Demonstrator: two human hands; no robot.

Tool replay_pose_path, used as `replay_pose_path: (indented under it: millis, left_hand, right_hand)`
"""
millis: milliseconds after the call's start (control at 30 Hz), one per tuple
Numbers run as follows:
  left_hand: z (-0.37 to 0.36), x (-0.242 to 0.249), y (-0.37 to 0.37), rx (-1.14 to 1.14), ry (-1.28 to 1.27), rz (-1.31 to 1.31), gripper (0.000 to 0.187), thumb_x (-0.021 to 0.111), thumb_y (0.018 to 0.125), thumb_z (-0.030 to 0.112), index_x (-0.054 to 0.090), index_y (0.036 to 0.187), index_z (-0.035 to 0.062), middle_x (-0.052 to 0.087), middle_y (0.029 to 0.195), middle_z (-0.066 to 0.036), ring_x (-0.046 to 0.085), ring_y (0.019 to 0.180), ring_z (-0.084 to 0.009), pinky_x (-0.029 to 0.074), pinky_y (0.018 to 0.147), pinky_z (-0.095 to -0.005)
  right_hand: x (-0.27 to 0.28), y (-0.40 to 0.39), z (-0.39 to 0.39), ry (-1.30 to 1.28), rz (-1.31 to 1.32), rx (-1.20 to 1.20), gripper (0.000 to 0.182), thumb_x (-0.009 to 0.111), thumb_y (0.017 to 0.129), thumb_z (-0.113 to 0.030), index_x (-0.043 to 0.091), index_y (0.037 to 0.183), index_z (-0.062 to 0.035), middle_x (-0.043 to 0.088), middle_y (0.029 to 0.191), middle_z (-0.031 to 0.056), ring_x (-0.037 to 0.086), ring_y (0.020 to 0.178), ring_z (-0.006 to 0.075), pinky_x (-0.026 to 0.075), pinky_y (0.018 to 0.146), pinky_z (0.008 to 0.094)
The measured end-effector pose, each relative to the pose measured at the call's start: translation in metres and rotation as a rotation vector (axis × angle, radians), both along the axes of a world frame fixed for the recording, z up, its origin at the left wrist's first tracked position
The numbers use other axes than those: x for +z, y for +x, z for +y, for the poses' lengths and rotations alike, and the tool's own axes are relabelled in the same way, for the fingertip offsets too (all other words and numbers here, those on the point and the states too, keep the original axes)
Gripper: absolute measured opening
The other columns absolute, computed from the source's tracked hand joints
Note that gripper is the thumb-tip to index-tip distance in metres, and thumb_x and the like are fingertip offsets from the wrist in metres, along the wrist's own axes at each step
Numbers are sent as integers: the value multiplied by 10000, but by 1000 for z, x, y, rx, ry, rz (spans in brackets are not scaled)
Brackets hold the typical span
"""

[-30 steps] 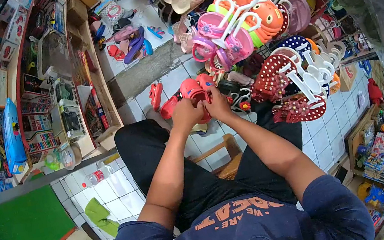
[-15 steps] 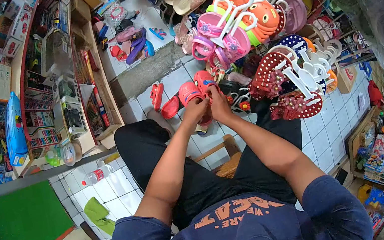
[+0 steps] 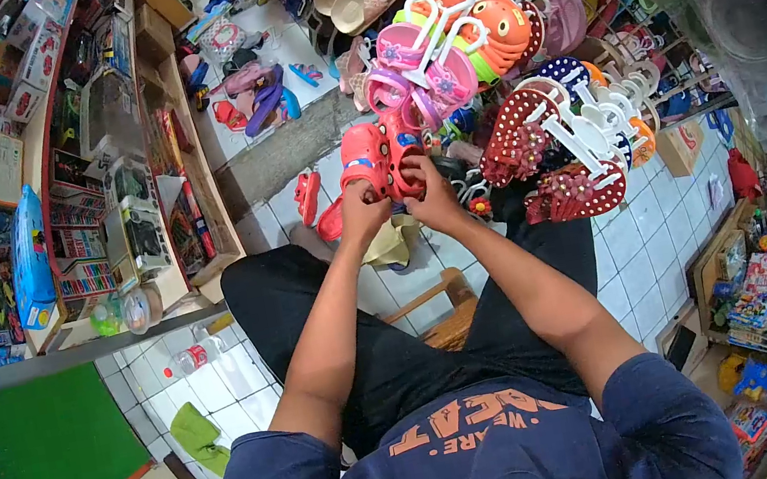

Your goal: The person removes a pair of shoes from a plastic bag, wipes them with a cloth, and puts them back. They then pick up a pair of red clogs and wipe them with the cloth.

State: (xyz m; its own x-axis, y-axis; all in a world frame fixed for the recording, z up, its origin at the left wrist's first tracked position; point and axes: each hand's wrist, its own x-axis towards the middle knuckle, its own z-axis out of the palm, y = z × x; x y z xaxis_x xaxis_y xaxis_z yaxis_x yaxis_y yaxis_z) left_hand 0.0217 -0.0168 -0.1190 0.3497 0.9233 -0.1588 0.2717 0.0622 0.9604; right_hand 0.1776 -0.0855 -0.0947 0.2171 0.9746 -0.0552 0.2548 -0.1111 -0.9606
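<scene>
Two coral-red children's clogs are held side by side over the tiled floor, toes pointing away from me. My left hand [image 3: 366, 212] is closed on the heel end of the left clog [image 3: 363, 155]. Around the back of the right clog [image 3: 402, 140] curl the fingers of my right hand [image 3: 431, 197]. Parts of both heels are hidden by my fingers. Just left of my left hand, a red sandal [image 3: 308, 197] and another red shoe [image 3: 331, 220] lie on the floor. A pale yellowish item [image 3: 392, 244] lies beneath my hands.
Pink sandals [image 3: 403, 53] and red polka-dot sandals [image 3: 588, 190] on white hangers crowd the right side. Shelves of boxed goods [image 3: 134, 205] stand at left. A wooden stool [image 3: 449, 310] shows between my legs, and a plastic bottle [image 3: 191, 359] lies on the floor.
Both hands have lifted the clogs slightly up and away from me, and the clogs are tilted so more of their tops shows. The pale item beneath is more visible.
</scene>
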Motion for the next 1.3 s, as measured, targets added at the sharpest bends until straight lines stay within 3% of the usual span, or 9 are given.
replay_pose_path:
  millis: [100,367,533,600,700,833,933,1200,1300]
  left_hand:
    - [0,2,-2,-106,94,84,280,748,652,32,583,875,-2,469,725,-19,478,686,-142,418,641,-290]
    - [-8,-1,-8,-155,315,281,563,852,582,231,617,1045,13,541,1082,-226,561,1020,-372,492,833,-417]
    - [-5,9,-7,-152,86,161,787,873,572,313,577,1241,21,527,1167,-205,576,1017,-310,502,837,-377]
    - [-6,-9,-6,-72,279,122,735,859,595,310,592,1212,11,577,1083,-181,597,940,-274,505,798,-359]
    - [-2,-34,-5,-167,-124,-20,529,817,674,277,650,1089,-5,678,907,-133,651,858,-237,516,798,-349]
    - [-7,-45,-1,-78,-126,-76,440,786,731,200,649,1100,4,697,1007,-118,661,908,-186,525,796,-328]
    - [-14,1,-1,-170,-185,103,314,745,742,83,608,1017,18,636,910,-45,593,830,-135,495,736,-304]
    - [-9,-23,5,-11,0,19,254,671,750,93,622,981,-2,606,853,-80,572,776,-156,463,689,-304]
    - [-6,-23,7,57,314,5,256,744,712,182,691,882,-2,618,793,-158,629,717,-280,486,650,-370]
  right_hand:
    - [4,1,0,-12,45,-11,662,650,725,104,436,1327,-66,615,1237,176,609,1166,263,485,950,349]
    - [1,-5,-4,32,52,-8,577,538,756,134,490,1298,-57,641,1190,172,653,1100,281,509,911,354]
    - [22,-10,-8,24,11,19,549,590,786,109,499,1311,-23,638,1205,131,624,1161,241,505,946,319]
    - [19,-8,-10,64,-70,55,511,610,797,94,522,1288,-17,649,1185,128,634,1143,232,520,925,320]
    - [15,-6,-13,143,-122,68,450,619,798,96,573,1230,-20,670,1135,132,663,1075,210,545,889,309]
    - [34,-8,-16,261,-364,116,417,628,769,76,606,1174,-21,674,1069,171,686,993,270,553,831,349]
    - [40,-11,-16,267,-293,156,397,633,757,62,631,1138,-48,684,1006,157,682,944,308,547,813,372]
    - [50,-9,-12,341,-321,180,303,664,772,25,658,1071,-24,687,1018,154,676,967,312,536,831,378]
    - [52,-6,-7,370,-354,114,235,672,799,2,659,1033,-13,679,1031,147,660,984,314,525,850,385]
